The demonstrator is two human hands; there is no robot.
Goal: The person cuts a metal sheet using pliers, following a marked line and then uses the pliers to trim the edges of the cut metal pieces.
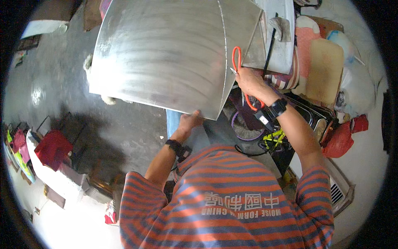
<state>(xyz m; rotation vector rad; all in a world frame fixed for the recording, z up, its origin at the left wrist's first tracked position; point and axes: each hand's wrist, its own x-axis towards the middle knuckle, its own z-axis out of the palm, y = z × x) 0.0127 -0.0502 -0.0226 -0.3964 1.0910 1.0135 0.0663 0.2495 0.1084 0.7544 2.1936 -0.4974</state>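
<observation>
I am pinching the near edge of the sheet (161, 58) before me with my left hand (190, 123) and gripping scissors (239, 58) in my right hand (252, 83), the line (225, 50) appearing fully marked but uncut, leaving the right strip (238, 29) joined.

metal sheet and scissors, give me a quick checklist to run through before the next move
1. Left hand on the metal sheet: ok, it touches the near edge, close to the right-hand corner.
2. Right hand on the scissors: ok, held, with orange loops showing on either side of it.
3. Pale line on the sheet readable: ok, it runs lengthwise near the right side.
4. Fingers clear of the blades: cannot tell, the right hand covers much of the tool.
5. Sheet supported underneath: cannot tell, the sheet hides most of it.
</observation>
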